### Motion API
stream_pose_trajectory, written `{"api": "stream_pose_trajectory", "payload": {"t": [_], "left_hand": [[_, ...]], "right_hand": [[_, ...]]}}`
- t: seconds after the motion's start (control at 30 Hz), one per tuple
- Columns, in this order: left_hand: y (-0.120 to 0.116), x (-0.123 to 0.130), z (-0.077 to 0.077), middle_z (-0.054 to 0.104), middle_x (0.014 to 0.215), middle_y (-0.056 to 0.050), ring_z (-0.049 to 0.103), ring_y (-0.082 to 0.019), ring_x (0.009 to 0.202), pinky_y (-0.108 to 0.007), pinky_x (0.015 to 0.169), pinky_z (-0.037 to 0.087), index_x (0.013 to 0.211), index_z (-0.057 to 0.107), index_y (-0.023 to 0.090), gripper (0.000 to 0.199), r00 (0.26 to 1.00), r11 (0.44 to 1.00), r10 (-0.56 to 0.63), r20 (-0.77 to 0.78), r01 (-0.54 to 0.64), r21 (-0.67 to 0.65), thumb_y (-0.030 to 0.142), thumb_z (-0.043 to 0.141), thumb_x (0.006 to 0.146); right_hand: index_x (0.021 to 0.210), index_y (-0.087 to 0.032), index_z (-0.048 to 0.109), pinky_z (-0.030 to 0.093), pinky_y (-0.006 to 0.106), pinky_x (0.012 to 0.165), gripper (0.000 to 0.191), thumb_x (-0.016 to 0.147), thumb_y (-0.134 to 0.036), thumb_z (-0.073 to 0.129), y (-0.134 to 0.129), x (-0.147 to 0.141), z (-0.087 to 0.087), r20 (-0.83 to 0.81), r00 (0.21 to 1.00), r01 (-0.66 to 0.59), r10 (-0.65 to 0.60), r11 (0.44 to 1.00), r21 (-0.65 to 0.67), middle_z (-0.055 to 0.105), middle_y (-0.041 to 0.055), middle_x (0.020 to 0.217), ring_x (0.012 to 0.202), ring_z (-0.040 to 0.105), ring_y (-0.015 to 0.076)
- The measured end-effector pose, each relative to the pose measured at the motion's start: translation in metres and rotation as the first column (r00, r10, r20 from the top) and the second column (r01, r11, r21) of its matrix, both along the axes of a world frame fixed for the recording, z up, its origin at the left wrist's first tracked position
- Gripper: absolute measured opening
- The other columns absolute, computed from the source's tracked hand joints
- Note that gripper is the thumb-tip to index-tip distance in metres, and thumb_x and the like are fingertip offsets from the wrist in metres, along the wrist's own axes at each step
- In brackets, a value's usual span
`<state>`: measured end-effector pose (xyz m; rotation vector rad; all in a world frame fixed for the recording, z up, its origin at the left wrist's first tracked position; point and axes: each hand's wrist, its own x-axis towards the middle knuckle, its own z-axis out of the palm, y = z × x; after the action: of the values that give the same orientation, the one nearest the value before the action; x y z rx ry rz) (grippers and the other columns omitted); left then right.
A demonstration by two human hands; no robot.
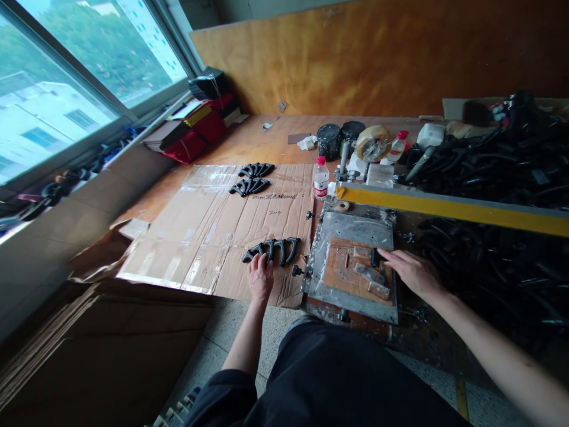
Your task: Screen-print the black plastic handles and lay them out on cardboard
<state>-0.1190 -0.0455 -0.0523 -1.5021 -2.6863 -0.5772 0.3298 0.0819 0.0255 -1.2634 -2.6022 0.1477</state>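
Steady the black part (374, 257) squarely on the wooden board (336, 274) at right with the right hand (409, 270), resting the left hand (260, 277) lightly by the near curved pieces (281, 254) on the cardboard (186, 237), though whether either hand's fingers are clamped I cannot tell.

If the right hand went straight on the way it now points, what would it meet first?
Probably the black piece right in front of the right hand; whether they already touch is unclear. Beyond it, the small wooden block seems next.
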Motion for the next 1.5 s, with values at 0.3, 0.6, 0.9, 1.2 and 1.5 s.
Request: {"api": "stream_pose_trajectory", "payload": {"t": [0.3, 0.6, 0.9, 1.2, 1.5], "left_hand": [[0.019, 0.013, 0.010, 0.047, 0.145, -0.014, 0.046, -0.029, 0.129, -0.042, 0.103, 0.040, 0.131, 0.057, 0.017, 0.048, 0.999, 0.994, 0.017, 0.036, -0.013, -0.109, 0.044, 0.044, 0.093], [0.020, 0.007, 0.006, 0.045, 0.148, -0.011, 0.051, -0.029, 0.122, -0.044, 0.093, 0.044, 0.128, 0.059, 0.019, 0.045, 0.999, 0.987, 0.020, 0.041, -0.013, -0.160, 0.044, 0.042, 0.094], [0.027, -0.006, 0.008, 0.053, 0.143, -0.009, 0.051, -0.029, 0.120, -0.047, 0.096, 0.037, 0.119, 0.065, 0.023, 0.033, 0.995, 0.979, -0.032, 0.090, 0.049, -0.196, 0.030, 0.048, 0.091], [0.039, -0.025, 0.005, 0.055, 0.140, -0.008, 0.052, -0.028, 0.118, -0.046, 0.093, 0.038, 0.115, 0.065, 0.021, 0.031, 0.998, 0.986, -0.034, 0.061, 0.044, -0.159, 0.029, 0.051, 0.089], [0.038, -0.043, 0.003, 0.063, 0.128, -0.008, 0.058, -0.023, 0.108, -0.040, 0.090, 0.045, 0.110, 0.067, 0.021, 0.030, 0.977, 0.975, -0.211, 0.013, 0.212, -0.074, 0.035, 0.047, 0.093]], "right_hand": [[0.109, -0.026, 0.073, 0.045, 0.036, 0.085, 0.031, 0.091, -0.016, 0.051, -0.011, -0.073, 0.010, 0.039, 0.985, -0.170, 0.168, 0.984, 0.050, 0.067, 0.0086, 0.101, 0.098, 0.057, 0.0240], [0.108, -0.023, 0.071, 0.044, 0.031, 0.092, 0.024, 0.092, -0.025, 0.053, -0.006, -0.234, 0.001, -0.173, 0.978, -0.177, 0.113, 0.894, -0.413, 0.069, 0.0065, 0.100, 0.099, 0.060, 0.0201], [0.096, -0.021, 0.070, 0.052, 0.029, 0.074, 0.031, 0.077, -0.046, 0.070, 0.007, -0.333, -0.042, 0.035, 0.985, 0.138, -0.168, 0.647, -0.750, 0.074, 0.0051, 0.083, 0.078, 0.070, 0.0204], [0.102, -0.021, 0.066, 0.050, 0.022, 0.044, 0.033, 0.083, -0.047, 0.063, 0.001, -0.357, -0.056, 0.072, 0.910, 0.268, -0.409, 0.446, -0.854, 0.072, 0.0035, 0.074, 0.049, 0.065, 0.0141], [0.104, -0.020, 0.066, 0.050, 0.020, 0.051, 0.024, 0.085, -0.035, 0.064, 0.017, -0.358, -0.052, -0.022, 0.938, 0.175, -0.346, 0.527, -0.832, 0.070, 0.0015, 0.073, 0.052, 0.064, 0.0115]]}}
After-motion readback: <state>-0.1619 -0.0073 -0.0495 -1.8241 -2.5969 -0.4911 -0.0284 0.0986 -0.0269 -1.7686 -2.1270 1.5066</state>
